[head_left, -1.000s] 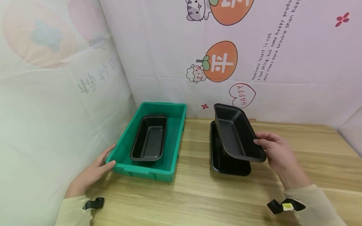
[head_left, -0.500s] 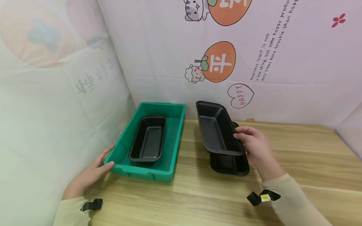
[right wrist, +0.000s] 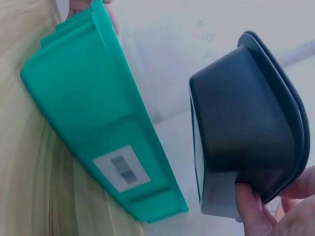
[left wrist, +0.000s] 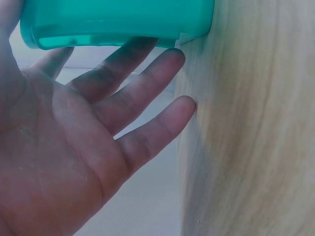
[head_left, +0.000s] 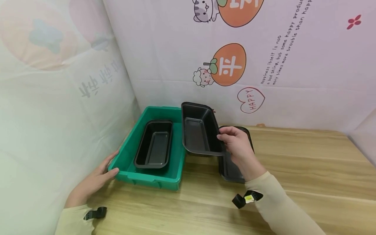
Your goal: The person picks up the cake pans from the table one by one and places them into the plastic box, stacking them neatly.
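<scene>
My right hand (head_left: 239,148) pinches the right rim of a black loaf pan (head_left: 195,132), raised and tilted between the green bin and another black pan (head_left: 230,168) on the table. In the right wrist view the held pan (right wrist: 246,123) shows its outer side, with fingers (right wrist: 251,209) at its rim. A third black pan (head_left: 157,148) lies inside the green bin (head_left: 124,163). My left hand (head_left: 92,184) rests at the bin's near left corner, thumb on the rim. The left wrist view shows its fingers (left wrist: 142,98) spread, fairly straight, beside the bin wall (left wrist: 118,19).
The wooden table (head_left: 308,163) extends to the right. A printed white sheet (head_left: 164,58) stands behind it, and another pale sheet (head_left: 53,130) hangs along the left side. The bin's outer side bears a white label (right wrist: 121,168) in the right wrist view.
My right hand has carried the pan leftward from above the table pan to the bin's right edge, partly uncovering the pan beneath. My left hand has stayed at the bin's corner.
</scene>
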`<state>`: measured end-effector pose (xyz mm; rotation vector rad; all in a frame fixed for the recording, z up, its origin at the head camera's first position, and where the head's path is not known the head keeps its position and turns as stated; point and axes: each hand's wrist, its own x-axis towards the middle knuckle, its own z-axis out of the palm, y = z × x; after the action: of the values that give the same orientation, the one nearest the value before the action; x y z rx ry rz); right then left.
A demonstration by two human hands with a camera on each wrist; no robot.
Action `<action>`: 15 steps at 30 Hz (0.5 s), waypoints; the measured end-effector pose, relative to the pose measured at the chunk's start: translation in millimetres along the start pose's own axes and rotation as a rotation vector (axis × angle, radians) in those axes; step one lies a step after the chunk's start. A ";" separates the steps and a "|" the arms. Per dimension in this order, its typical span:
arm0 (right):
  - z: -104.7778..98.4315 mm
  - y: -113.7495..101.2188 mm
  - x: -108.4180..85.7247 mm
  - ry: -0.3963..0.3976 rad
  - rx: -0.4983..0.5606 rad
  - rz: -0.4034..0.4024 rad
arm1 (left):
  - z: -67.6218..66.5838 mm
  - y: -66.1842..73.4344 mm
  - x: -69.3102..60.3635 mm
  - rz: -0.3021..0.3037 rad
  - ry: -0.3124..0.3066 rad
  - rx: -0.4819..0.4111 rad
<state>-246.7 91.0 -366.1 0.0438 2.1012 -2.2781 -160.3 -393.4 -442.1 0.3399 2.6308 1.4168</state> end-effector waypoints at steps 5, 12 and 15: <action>17.7 -0.1 7.4 0.032 -0.007 0.026 | 0.6 1.0 -0.1 -0.002 0.001 0.003; 38.7 1.2 13.1 0.034 0.060 0.044 | 0.4 1.3 0.4 0.001 -0.003 0.000; 47.0 3.2 12.9 0.018 0.060 0.043 | 1.4 0.5 0.6 0.009 0.001 0.006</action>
<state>-259.1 43.8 -366.2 0.1111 2.0194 -2.3245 -160.5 -391.8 -442.5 0.3518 2.6384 1.4127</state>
